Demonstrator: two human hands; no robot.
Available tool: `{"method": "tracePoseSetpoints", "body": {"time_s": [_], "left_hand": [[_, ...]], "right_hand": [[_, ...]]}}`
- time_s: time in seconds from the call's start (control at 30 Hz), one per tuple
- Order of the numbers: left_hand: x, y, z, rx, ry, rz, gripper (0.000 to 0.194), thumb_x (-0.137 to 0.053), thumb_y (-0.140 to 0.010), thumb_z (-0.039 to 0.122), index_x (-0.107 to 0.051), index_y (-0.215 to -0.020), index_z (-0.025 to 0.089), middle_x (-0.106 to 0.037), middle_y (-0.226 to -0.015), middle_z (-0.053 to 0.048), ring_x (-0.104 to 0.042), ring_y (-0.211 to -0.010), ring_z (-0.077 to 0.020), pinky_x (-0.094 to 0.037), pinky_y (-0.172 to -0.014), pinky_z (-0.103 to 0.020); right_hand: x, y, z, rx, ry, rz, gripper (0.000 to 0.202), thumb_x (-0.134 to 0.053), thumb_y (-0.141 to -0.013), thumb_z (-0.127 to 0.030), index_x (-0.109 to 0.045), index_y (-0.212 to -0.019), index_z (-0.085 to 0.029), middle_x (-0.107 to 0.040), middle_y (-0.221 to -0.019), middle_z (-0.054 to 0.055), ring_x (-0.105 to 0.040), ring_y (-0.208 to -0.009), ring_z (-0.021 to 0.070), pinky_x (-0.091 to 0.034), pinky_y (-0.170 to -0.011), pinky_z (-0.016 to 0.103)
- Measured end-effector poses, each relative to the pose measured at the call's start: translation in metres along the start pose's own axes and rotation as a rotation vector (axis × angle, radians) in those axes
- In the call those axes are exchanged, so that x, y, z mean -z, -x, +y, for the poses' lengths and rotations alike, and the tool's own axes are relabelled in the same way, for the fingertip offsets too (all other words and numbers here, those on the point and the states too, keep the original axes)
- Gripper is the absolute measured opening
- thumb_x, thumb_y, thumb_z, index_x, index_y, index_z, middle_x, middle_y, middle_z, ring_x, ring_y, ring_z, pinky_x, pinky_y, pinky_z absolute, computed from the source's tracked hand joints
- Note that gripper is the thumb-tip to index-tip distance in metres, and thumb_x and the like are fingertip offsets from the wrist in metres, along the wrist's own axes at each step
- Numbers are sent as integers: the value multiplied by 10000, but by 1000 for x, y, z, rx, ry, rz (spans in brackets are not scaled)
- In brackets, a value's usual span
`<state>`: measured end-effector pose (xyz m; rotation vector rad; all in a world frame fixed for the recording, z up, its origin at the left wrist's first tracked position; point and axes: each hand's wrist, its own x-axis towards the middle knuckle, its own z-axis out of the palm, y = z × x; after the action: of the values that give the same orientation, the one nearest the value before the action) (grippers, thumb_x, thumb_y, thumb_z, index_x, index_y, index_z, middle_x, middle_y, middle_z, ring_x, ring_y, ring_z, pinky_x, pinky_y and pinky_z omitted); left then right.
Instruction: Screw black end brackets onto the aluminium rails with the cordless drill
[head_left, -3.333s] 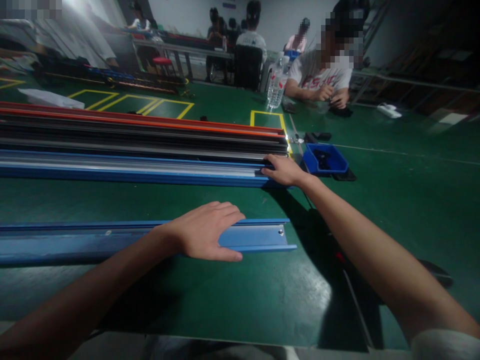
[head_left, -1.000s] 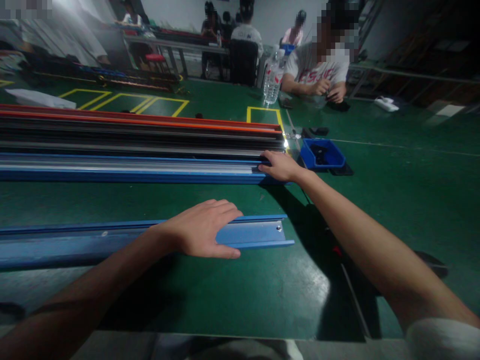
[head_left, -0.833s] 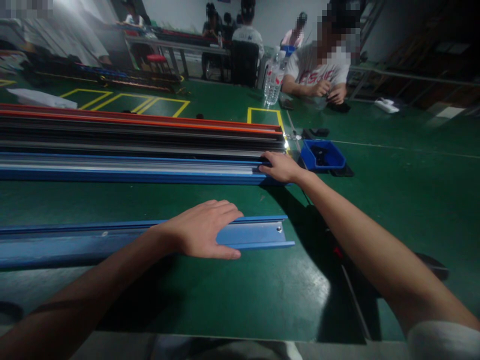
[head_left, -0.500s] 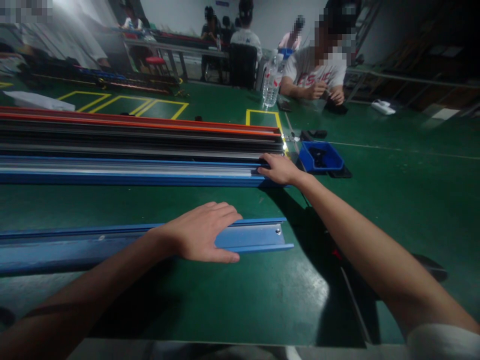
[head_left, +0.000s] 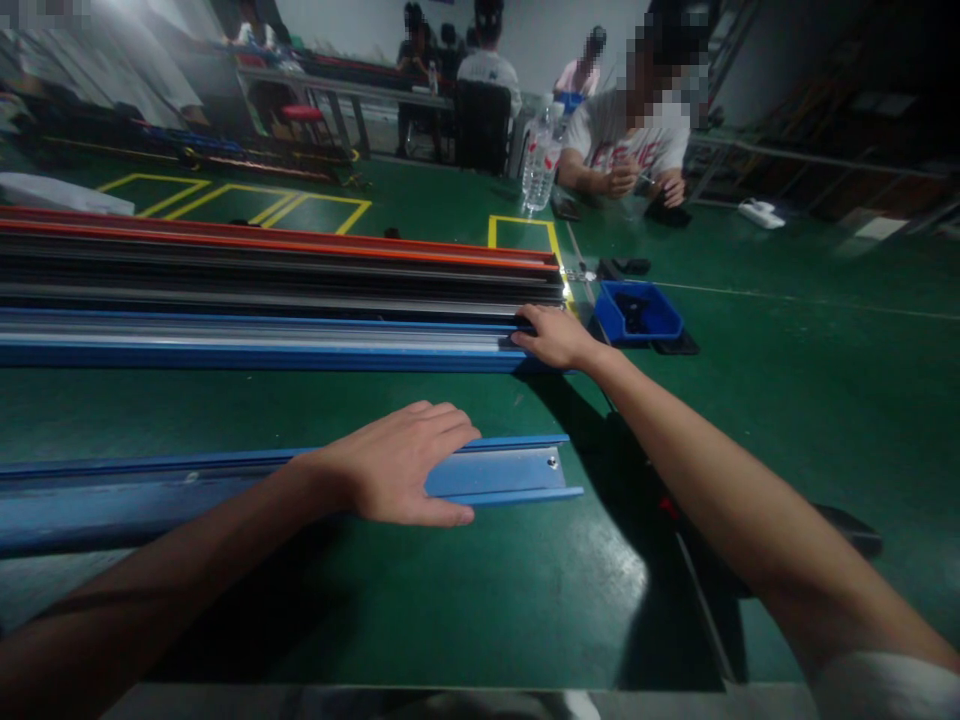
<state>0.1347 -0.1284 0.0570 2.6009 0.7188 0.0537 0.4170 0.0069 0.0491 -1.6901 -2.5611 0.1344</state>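
Pale grey sleeve [head_left: 892, 688], right arm [head_left: 739, 500] (hem [head_left: 834, 668] softly curved).

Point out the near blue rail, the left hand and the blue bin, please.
Near blue rail [head_left: 517, 468]: head view, channel floor.
Left hand [head_left: 401, 465]: head view, back of hand.
Blue bin [head_left: 657, 330]: head view, near wall.

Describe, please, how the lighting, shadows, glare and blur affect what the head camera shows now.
Head view: bright flare washes out the upper left; pale sheen patches the green table; a dark shadow slants from the right hand toward the front edge; the upper right background is dim and hazy, with small details soft; the bottles look blurred.
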Motion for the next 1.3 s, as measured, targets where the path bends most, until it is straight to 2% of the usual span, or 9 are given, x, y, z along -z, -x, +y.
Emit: {"method": "tracePoseSetpoints", "body": {"time_s": [0.13,0.57,0.8,0.97,1.03,1.1,1.2,1.3], "left_hand": [[1,-2,-3,-59,-7,17,585,-682,-925,653,-690,-1234,156,-699,-1172,-119,-629,-1087,-310,-417,-1020,-444],[0,-2,-2,-57,-33,23,574,-687,-923,651,-684,-1202,149,-695,-1155,-122,-625,-1056,-300,-434,-983,-437],[0,-2,-1,-39,-32,14,598,-664,-931,662,-678,-1232,145,-698,-1164,-131,-626,-1065,-308,-453,-992,-448],[0,-3,0,-29,-26,8,600,-655,-933,669,-675,-1231,148,-692,-1164,-132,-619,-1065,-307,-451,-989,-449],[0,-3,0,-30,-17,10,586,-662,-931,661,-677,-1217,150,-690,-1152,-125,-619,-1055,-303,-450,-981,-445],[1,-3,-1,-34,-4,9,571,-673,-927,651,-678,-1206,153,-688,-1140,-117,-619,-1048,-297,-447,-978,-441],[0,-3,-2,-44,6,13,557,-685,-924,641,-677,-1204,159,-685,-1149,-112,-616,-1054,-292,-443,-982,-436],[1,-2,-2,-48,10,14,538,-690,-925,632,-679,-1198,168,-688,-1164,-108,-618,-1060,-289,-447,-982,-430]], "right_hand": [[-2,0,0,-7,-6,10,429,-571,-1076,-389,-640,-1406,-124,-704,-1428,200,-665,-1281,387,-489,-1050,453],[3,2,-5,-18,1,-2,301,-582,-1070,-370,-710,-1254,-169,-782,-1237,167,-732,-1098,342,-513,-906,375],[5,3,-8,-9,22,-15,299,-562,-1074,-366,-709,-1251,-174,-779,-1251,164,-735,-1104,340,-517,-904,375],[8,4,-11,8,48,-45,336,-529,-1090,-342,-691,-1300,-135,-758,-1302,203,-729,-1142,351,-523,-945,401],[17,4,-11,37,55,-71,344,-545,-1087,-344,-699,-1305,-128,-758,-1299,204,-722,-1163,349,-521,-977,410],[34,7,-8,77,60,-82,360,-579,-1075,-353,-703,-1330,-132,-740,-1345,200,-694,-1228,350,-504,-1037,422],[77,23,1,140,17,-62,401,-559,-1085,-367,-694,-1378,-130,-707,-1413,188,-666,-1276,344,-497,-1083,433],[127,56,15,87,-97,-79,385,-562,-1078,-421,-744,-1317,-182,-767,-1299,128,-720,-1135,304,-539,-1031,428]]}}
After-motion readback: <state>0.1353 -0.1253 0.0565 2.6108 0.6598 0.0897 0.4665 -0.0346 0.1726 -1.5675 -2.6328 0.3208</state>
